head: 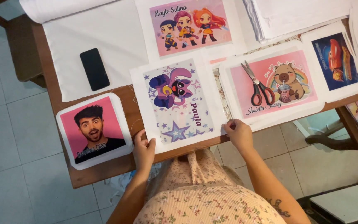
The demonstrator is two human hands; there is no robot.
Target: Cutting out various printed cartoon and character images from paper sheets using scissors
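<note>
A white fabric sheet printed with a purple cartoon creature and stars [178,103] lies on the wooden table [104,170] in front of me. My left hand [144,150] pinches its near left corner. My right hand [238,133] pinches its near right corner at the table's front edge. Both hands hold the sheet flat.
A rounded pink portrait print [94,129] lies at the left. Red-handled scissors [257,85] rest on a pink print with a brown animal [272,85]. A black phone [94,69] sits on white cloth [104,37]. Further prints lie at the back and right; tiled floor below.
</note>
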